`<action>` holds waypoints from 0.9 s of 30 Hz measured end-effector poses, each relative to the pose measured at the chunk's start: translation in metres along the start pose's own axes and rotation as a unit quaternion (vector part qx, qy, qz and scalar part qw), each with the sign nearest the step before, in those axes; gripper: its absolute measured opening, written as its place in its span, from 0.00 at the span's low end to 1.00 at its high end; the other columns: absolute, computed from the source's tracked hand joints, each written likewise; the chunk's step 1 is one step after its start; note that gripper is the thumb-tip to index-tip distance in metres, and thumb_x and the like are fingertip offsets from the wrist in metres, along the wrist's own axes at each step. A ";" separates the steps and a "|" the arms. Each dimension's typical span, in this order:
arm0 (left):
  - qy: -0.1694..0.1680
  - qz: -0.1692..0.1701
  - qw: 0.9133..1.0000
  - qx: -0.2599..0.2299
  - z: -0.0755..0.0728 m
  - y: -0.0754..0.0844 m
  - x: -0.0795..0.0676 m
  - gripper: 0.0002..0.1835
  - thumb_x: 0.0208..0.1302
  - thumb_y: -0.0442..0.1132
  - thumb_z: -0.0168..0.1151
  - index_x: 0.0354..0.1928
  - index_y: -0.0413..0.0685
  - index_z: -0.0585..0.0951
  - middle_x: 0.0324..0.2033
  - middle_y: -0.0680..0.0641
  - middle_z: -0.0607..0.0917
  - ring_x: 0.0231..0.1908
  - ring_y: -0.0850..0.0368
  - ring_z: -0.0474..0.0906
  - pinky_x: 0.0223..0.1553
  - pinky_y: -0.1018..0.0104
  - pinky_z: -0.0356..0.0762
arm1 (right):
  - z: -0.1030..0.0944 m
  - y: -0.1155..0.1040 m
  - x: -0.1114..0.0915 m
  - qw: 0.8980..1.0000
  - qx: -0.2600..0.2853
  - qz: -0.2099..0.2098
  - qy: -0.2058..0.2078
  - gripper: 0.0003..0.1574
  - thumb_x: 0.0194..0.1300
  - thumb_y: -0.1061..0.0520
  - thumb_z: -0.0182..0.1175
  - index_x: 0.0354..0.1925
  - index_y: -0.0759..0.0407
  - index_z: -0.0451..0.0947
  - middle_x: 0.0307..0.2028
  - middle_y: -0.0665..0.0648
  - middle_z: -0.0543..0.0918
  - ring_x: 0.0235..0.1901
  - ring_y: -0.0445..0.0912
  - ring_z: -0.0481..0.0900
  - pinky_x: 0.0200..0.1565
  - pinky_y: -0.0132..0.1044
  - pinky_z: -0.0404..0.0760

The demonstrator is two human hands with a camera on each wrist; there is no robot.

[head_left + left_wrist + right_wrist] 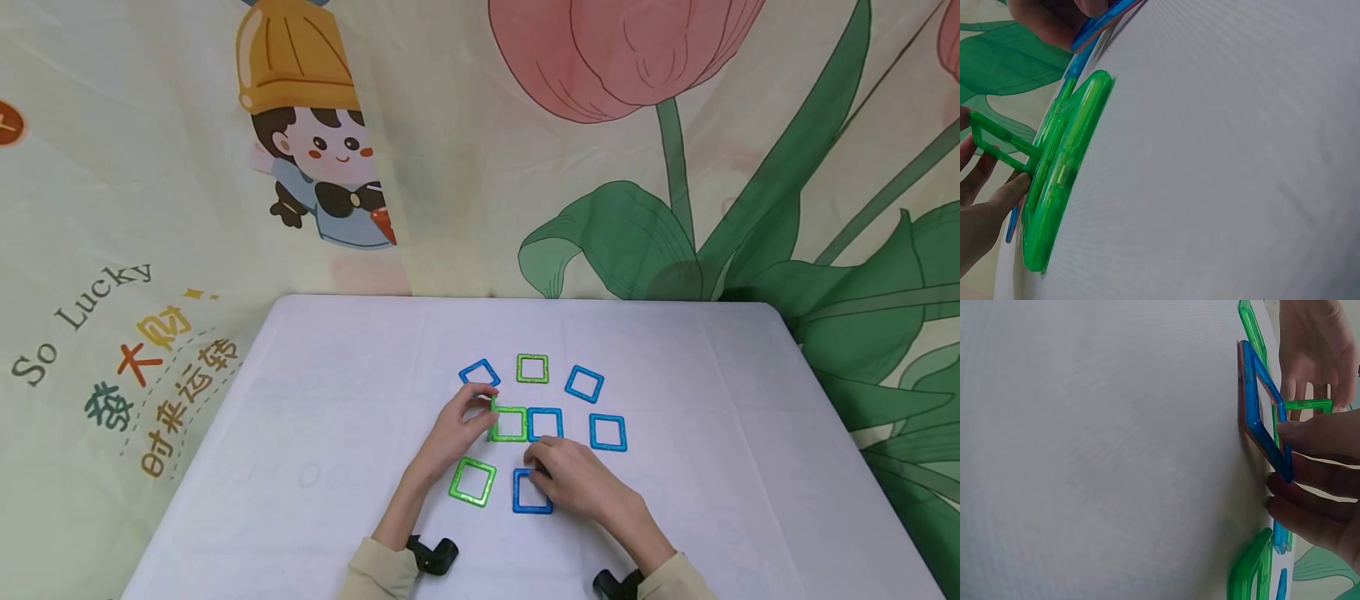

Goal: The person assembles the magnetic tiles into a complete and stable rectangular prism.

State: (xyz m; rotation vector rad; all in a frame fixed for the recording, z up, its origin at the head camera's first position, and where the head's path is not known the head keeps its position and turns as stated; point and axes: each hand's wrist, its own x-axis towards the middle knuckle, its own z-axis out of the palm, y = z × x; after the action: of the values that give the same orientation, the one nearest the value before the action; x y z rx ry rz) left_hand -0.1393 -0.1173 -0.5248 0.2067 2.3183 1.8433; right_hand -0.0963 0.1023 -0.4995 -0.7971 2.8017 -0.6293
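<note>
My left hand (456, 425) pinches a green square magnetic tile (1005, 135), an open frame, between thumb and fingers. That tile stands upright along the left edge of a flat green tile (510, 438). Right beside the flat one, edge to edge, lies a blue tile (560, 423). Nearer the front, my right hand (581, 479) holds another blue tile (1249, 387) by its far right part, thumb on the frame and fingers beyond it. In the head view the hand covers that tile's upper right corner.
Around these on the white table (360, 375) lie a blue tile (472, 367) and a green tile (532, 357) at the back, blue tiles (588, 372) to the right, and a green tile (490, 487) front left. The right wrist view shows another green tile (1247, 569) close by.
</note>
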 end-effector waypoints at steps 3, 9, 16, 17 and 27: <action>0.001 -0.002 1.000 0.002 0.000 0.000 0.000 0.21 0.70 0.39 0.65 0.64 0.53 0.77 0.63 0.49 0.79 0.65 0.49 0.74 0.68 0.47 0.71 | -0.001 0.000 0.000 1.000 -0.004 -0.005 0.003 0.12 0.65 0.57 0.71 0.47 0.57 0.88 0.41 0.51 0.88 0.39 0.42 0.84 0.46 0.36 0.86; 0.000 0.000 1.000 0.001 -0.001 0.000 0.000 0.22 0.70 0.39 0.65 0.64 0.50 0.77 0.63 0.49 0.79 0.65 0.49 0.74 0.68 0.47 0.70 | -0.004 0.000 0.000 1.000 0.002 -0.017 0.011 0.08 0.66 0.58 0.70 0.44 0.56 0.89 0.38 0.51 0.86 0.35 0.40 0.81 0.42 0.33 0.85; -0.006 -0.005 1.000 0.000 -0.003 -0.001 0.001 0.21 0.70 0.40 0.65 0.64 0.54 0.77 0.64 0.50 0.78 0.67 0.49 0.73 0.69 0.47 0.69 | -0.007 -0.002 0.002 0.999 0.005 -0.024 0.026 0.08 0.65 0.59 0.71 0.43 0.56 0.89 0.39 0.51 0.85 0.36 0.40 0.80 0.41 0.32 0.84; -0.007 -0.005 1.000 0.000 -0.003 -0.001 0.001 0.22 0.71 0.40 0.65 0.64 0.53 0.76 0.64 0.49 0.78 0.67 0.49 0.73 0.69 0.47 0.69 | -0.007 -0.002 0.002 0.999 0.006 -0.025 0.027 0.07 0.65 0.60 0.71 0.43 0.57 0.89 0.39 0.51 0.85 0.36 0.40 0.80 0.41 0.32 0.84; -0.009 -0.016 1.000 0.009 -0.001 -0.001 0.001 0.22 0.72 0.41 0.63 0.66 0.54 0.75 0.66 0.50 0.77 0.68 0.49 0.72 0.70 0.46 0.67 | -0.008 -0.002 0.004 0.999 0.005 -0.026 0.036 0.10 0.65 0.59 0.71 0.46 0.58 0.89 0.40 0.52 0.85 0.37 0.41 0.82 0.43 0.34 0.86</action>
State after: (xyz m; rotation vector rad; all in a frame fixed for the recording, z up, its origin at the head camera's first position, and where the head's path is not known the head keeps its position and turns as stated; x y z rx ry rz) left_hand -0.1403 -0.1181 -0.5254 0.1868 2.3128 1.7984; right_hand -0.1011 0.1012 -0.4915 -0.8634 2.8482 -0.6927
